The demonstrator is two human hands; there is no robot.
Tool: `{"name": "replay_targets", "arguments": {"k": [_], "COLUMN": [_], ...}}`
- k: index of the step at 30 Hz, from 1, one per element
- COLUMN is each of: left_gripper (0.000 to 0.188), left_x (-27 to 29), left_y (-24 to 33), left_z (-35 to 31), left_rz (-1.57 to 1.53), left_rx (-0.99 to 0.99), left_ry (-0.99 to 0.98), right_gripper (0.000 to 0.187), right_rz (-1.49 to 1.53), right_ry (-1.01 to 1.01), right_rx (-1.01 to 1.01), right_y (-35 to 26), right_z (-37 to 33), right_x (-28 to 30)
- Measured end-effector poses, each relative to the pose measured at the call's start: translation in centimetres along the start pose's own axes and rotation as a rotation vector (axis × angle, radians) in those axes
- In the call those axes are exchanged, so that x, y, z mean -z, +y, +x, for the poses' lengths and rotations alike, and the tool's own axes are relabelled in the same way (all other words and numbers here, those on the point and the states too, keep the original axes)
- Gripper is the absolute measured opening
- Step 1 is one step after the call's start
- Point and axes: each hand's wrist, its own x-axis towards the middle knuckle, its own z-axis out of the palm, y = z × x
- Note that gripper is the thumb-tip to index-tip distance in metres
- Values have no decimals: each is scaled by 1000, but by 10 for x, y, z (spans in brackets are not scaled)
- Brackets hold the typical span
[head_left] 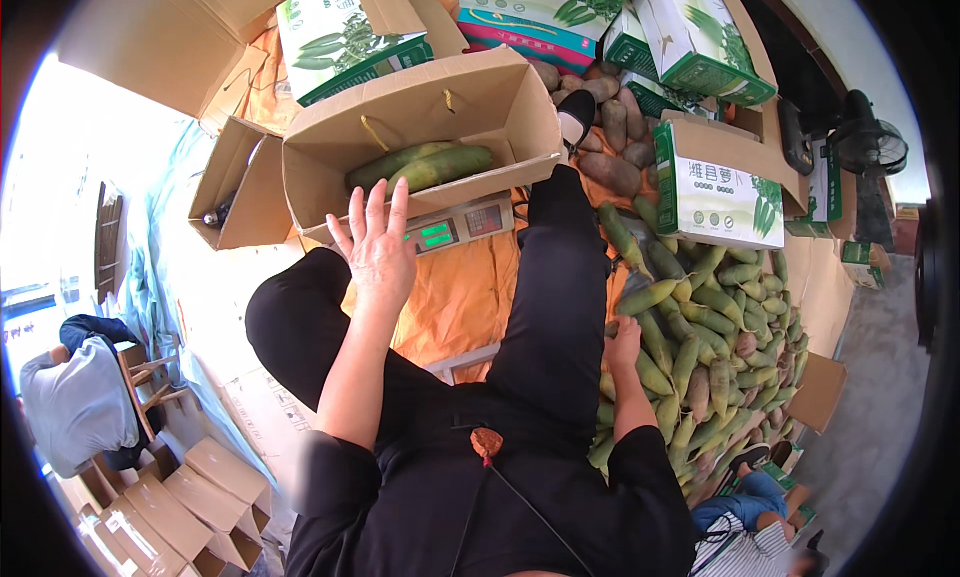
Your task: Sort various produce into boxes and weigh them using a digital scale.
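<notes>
My left hand [380, 252] is open, its fingers spread over the near rim of an open cardboard box [300, 182]. Two long green radishes [450, 167] lie in the box, side by side. The box rests on a digital scale [470, 224] with a lit green display. At the left edge of a big heap of green radishes [710, 322], my right hand [622, 345] has its fingers curled round a radish; only a small dark end of it shows, and the rest is hidden by the hand and the heap.
Printed white-and-green cartons [715, 187] stand at the far side and right. Reddish-brown roots [610, 174] lie behind my right leg. A small open box [238, 182] sits left of the scale. A black fan [870, 147] stands far right. Other people sit at lower left and lower right.
</notes>
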Motion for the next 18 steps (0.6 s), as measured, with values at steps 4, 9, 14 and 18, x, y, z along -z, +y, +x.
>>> {"name": "replay_targets", "arguments": {"k": [4,9,14,18], "left_gripper": [84,85,87,88], "left_x": [-1,1,-1,-3], "left_y": [0,-2,-2,-2], "left_z": [-1,-2,-3,-2], "left_rz": [-31,-43,-34,-44], "left_rx": [-14,-27,-20,-14], "left_ry": [0,8,22,30], "right_gripper": [46,49,50,50], "right_rz": [273,841,1128,1159], "right_ry": [189,394,590,723], "right_rx": [-45,-57,245,422], "right_y": [-3,-45,-104,-156], "right_z": [15,35,41,32], "right_x": [29,102,206,274]}}
